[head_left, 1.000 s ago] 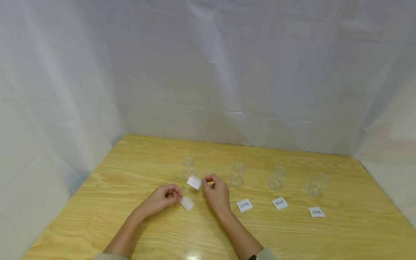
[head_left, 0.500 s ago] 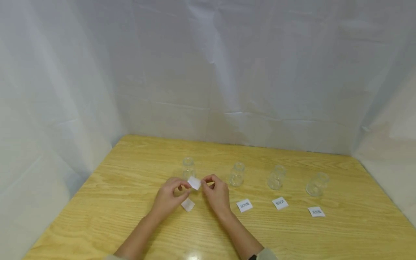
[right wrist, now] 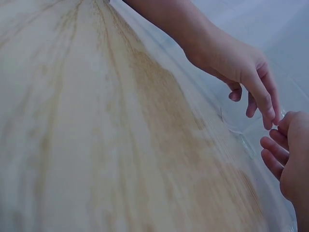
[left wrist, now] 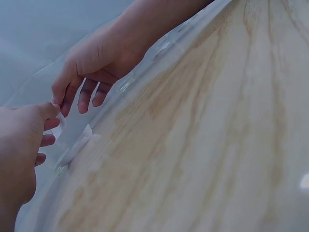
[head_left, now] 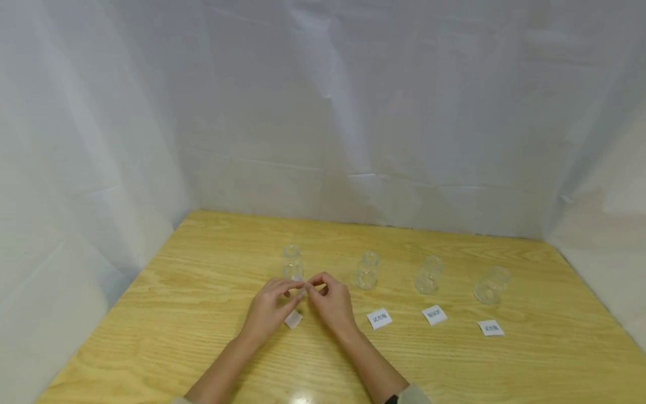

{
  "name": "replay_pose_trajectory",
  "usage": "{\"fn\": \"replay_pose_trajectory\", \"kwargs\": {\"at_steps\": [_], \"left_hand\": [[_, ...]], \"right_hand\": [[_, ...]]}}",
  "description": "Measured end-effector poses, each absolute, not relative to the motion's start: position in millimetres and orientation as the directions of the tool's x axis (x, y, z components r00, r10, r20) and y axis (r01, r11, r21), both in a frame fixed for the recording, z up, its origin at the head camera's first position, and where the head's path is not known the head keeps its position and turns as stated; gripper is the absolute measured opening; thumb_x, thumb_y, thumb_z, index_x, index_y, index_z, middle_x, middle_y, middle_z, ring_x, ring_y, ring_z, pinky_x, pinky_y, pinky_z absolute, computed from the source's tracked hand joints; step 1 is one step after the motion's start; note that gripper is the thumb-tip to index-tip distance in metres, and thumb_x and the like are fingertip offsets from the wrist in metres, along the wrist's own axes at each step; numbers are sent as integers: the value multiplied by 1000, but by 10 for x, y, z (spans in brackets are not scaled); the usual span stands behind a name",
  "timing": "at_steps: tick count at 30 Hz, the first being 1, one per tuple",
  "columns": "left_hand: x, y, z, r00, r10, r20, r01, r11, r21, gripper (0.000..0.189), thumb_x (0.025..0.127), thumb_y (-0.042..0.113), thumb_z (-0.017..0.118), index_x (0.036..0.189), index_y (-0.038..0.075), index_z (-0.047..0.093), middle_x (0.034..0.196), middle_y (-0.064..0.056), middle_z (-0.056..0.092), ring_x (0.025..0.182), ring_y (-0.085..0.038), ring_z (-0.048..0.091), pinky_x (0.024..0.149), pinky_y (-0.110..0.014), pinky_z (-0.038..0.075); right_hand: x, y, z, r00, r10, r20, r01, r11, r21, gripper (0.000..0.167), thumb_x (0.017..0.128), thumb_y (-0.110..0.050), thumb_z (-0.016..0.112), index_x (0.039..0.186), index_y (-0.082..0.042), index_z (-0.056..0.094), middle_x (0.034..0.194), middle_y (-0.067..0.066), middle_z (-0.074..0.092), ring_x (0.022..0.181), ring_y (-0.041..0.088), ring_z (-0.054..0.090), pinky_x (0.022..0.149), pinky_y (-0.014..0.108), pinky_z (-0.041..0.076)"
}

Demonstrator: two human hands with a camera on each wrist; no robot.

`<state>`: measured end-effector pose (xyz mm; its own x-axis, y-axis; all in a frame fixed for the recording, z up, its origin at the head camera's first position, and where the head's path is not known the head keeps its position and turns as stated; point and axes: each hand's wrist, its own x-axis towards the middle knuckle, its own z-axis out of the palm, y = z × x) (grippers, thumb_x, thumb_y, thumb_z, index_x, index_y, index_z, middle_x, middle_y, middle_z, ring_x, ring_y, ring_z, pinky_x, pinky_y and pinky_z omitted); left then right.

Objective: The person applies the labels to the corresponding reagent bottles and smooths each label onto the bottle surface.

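Note:
In the head view my left hand (head_left: pixel 267 311) and right hand (head_left: pixel 332 303) meet fingertip to fingertip. Between them they pinch a small white paper label (left wrist: pixel 59 126), mostly hidden by fingers in the head view. A glass jar (head_left: pixel 291 259) stands upright just behind the fingertips. Under the left hand, a pale blank square of paper (head_left: pixel 294 320) lies on the table, partly covered. The left wrist view shows thumb and index finger of each hand together at the label, the other fingers of the right hand hanging loosely.
Three more glass jars stand to the right: one (head_left: pixel 367 272) beside the right hand, another (head_left: pixel 429 276), and a third (head_left: pixel 492 285). In front of them lie three written labels (head_left: pixel 379 318), (head_left: pixel 434 315), (head_left: pixel 491 327). White sheeting (head_left: pixel 404 112) surrounds the wooden table (head_left: pixel 166 336).
The left hand has left the pale square on the table and moved right and forward to the label in the right hand. The label has turned nearly edge-on; the right hand shifted slightly left.

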<state>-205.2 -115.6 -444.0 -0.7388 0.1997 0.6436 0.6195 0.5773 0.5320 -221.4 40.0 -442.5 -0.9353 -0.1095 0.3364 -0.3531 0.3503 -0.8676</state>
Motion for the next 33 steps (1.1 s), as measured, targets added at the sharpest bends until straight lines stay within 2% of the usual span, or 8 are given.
{"fn": "replay_pose_trajectory", "kwargs": {"at_steps": [5, 9, 15, 21, 27, 33], "left_hand": [[-2039, -1150, -4418, -805, 166, 570, 553, 558, 619, 20, 77, 5, 73, 97, 9, 69, 95, 2, 66, 77, -13, 55, 64, -33, 49], [-2036, -1143, -4406, -844, 132, 519, 499, 548, 672, 20, 77, 6, 73, 96, 11, 69, 93, 5, 65, 76, -11, 54, 60, -28, 45], [-2035, -1139, -4409, -884, 69, 462, 431, 500, 751, 16, 78, 6, 72, 93, 10, 69, 91, 3, 64, 74, -12, 54, 53, -22, 44], [-2046, -1148, -4419, -933, -3, 361, 332, 385, 861, 11, 83, 9, 68, 93, 6, 68, 85, -1, 64, 73, -16, 54, 53, -23, 45], [-2049, -1154, -4387, -967, -62, 248, 219, 300, 928, 14, 85, 12, 66, 95, 2, 67, 77, -4, 60, 71, -17, 53, 54, -23, 44], [-2000, -1128, -4279, -973, -86, 216, 190, 245, 951, 13, 85, 5, 64, 95, -3, 66, 74, -7, 59, 68, -14, 51, 53, -20, 41]], "right_hand": [[-2206, 405, -4417, -932, -154, 327, -360, 297, -884, 14, 88, -18, 63, 89, -4, 64, 74, 4, 64, 50, 10, 55, 43, 18, 41], [-2208, 403, -4420, -935, -165, 312, -348, 278, -895, 17, 87, -22, 64, 89, -5, 64, 78, 3, 65, 51, 12, 56, 44, 18, 41], [-2211, 395, -4422, -938, -172, 301, -340, 280, -898, 19, 87, -26, 64, 89, -6, 65, 80, 2, 65, 51, 9, 56, 43, 19, 42], [-2208, 407, -4404, -935, -103, 340, -355, 293, -888, 12, 88, -19, 62, 88, -7, 66, 72, 2, 63, 57, 10, 56, 46, 22, 44], [-2236, 409, -4418, -940, 0, 340, -321, 326, -889, 6, 85, -14, 64, 89, -10, 66, 84, -3, 64, 71, 12, 56, 60, 26, 46], [-2244, 404, -4434, -938, -23, 346, -335, 323, -885, 9, 83, -6, 64, 92, -6, 65, 89, 2, 65, 74, 16, 57, 65, 27, 46]]}}
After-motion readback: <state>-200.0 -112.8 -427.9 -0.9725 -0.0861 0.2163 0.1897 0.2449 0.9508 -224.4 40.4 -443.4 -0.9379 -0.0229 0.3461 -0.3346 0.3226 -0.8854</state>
